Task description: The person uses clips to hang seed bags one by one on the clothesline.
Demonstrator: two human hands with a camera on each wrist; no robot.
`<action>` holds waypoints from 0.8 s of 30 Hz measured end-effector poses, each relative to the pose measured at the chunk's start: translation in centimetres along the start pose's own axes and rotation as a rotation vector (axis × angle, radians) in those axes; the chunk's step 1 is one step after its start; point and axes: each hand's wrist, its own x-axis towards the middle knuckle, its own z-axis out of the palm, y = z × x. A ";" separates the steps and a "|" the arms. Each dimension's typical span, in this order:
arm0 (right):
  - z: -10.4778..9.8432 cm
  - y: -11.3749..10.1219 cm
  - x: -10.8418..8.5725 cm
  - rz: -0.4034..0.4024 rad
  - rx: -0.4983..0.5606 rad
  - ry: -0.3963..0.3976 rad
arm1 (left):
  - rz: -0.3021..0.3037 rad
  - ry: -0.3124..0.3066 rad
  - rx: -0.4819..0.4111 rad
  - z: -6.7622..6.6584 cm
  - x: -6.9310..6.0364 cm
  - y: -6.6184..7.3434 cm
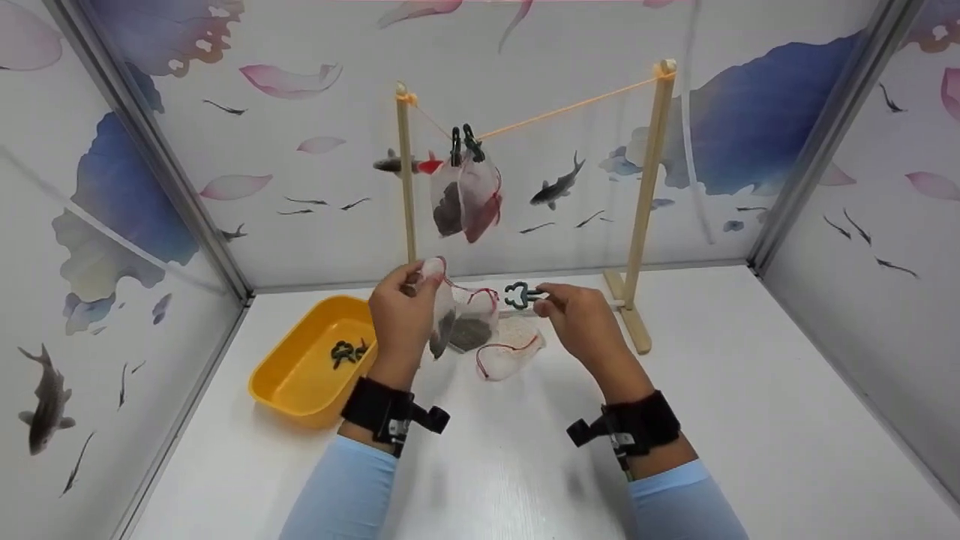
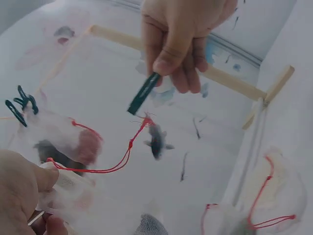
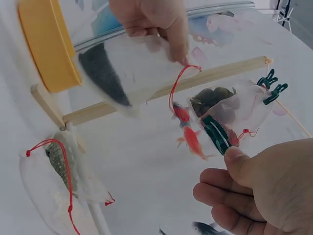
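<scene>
My left hand (image 1: pixel 397 311) pinches the top of a sheer white drawstring bag (image 3: pixel 142 73) with a red cord and dark contents, lifted above the table. Opposite it, my right hand (image 1: pixel 589 322) holds a dark green clip (image 1: pixel 519 295) between thumb and fingers, its jaws pointing toward the bag but apart from it. Behind them, two similar bags (image 1: pixel 480 202) hang from an orange line (image 1: pixel 570 105), gripped by green clips (image 1: pixel 469 142). On the table lie a bag with dark contents (image 1: pixel 472 334) and one with pale contents (image 1: pixel 510 358).
At the left stands a yellow basin (image 1: pixel 274 401) with several green clips (image 1: pixel 343 352) inside. Two wooden posts (image 1: pixel 646 195) carry the line, which sags under the bags. Patterned panels (image 1: pixel 315 45) enclose the back and sides of the white table (image 1: pixel 735 420).
</scene>
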 end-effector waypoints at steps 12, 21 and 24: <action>-5.2 -7.6 6.5 -0.191 -0.179 0.046 | 0.363 0.152 0.116 -3.1 7.3 7.2; -10.3 -13.4 13.0 -0.269 -0.283 0.083 | 0.545 0.142 0.179 -2.3 10.8 9.8; -11.4 -14.9 15.1 -0.238 -0.297 0.091 | 0.569 0.103 0.177 -1.8 11.6 10.7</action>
